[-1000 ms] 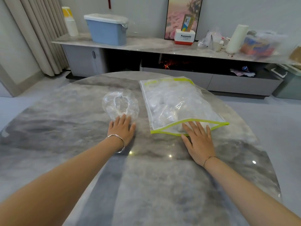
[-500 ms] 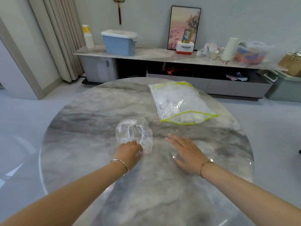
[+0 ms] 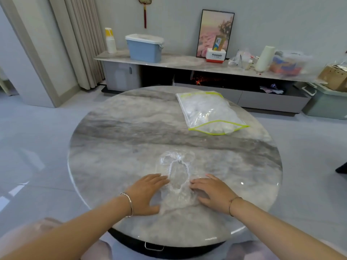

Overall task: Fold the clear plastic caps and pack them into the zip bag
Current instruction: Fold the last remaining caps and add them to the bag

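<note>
A clear plastic cap (image 3: pixel 176 172) with a gathered elastic rim lies spread on the round marble table (image 3: pixel 116 147), near its front edge. My left hand (image 3: pixel 145 192) lies flat on the cap's left side, fingers straight. On the cap's right side my right hand (image 3: pixel 213 193) presses down the same way. The zip bag (image 3: pixel 208 112), clear with a yellow-green edge, lies at the far right of the table. Its mouth faces me and stands open, and it holds several folded caps.
Behind the table runs a long low cabinet (image 3: pixel 187 62) with a blue bin (image 3: pixel 144 47), a framed picture (image 3: pixel 215 32), a white roll (image 3: pixel 264 58) and other clutter. Curtains (image 3: pixel 78 40) hang at the left. Grey floor surrounds the table.
My left hand dragged the cap from beside the bag toward the table's front. My right hand left the bag's mouth and came onto the cap. The view pulled back.
</note>
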### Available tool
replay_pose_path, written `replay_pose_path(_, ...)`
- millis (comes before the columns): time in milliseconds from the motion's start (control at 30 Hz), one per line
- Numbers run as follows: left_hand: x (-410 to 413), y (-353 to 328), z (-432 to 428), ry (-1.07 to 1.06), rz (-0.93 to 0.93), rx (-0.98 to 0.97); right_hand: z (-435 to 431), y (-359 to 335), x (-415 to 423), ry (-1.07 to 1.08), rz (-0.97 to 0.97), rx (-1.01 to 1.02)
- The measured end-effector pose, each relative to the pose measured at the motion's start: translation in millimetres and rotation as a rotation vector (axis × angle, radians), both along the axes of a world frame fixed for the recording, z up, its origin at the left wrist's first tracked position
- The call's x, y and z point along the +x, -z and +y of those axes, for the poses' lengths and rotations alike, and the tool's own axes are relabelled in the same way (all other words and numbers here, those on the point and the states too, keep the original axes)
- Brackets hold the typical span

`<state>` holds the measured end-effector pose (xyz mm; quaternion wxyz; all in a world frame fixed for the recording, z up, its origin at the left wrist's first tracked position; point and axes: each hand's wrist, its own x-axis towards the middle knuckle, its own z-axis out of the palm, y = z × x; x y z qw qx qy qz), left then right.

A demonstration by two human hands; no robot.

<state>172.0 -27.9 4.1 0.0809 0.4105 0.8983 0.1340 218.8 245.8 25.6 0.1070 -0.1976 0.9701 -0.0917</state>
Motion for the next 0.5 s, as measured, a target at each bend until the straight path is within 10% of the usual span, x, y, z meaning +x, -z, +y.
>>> replay_pose_path(300, -8.1, -2.9, 8.0, -0.213, -0.127, 0.166, -8.5, 4.6, -1.9, 0.545, -0.089, -0.753)
replay_pose_path(500, -14.7, 1.7, 15.1, -0.373, -0.309, 0.317, -8.0, 6.5, -7.7, 0.782, -0.064, -0.884)
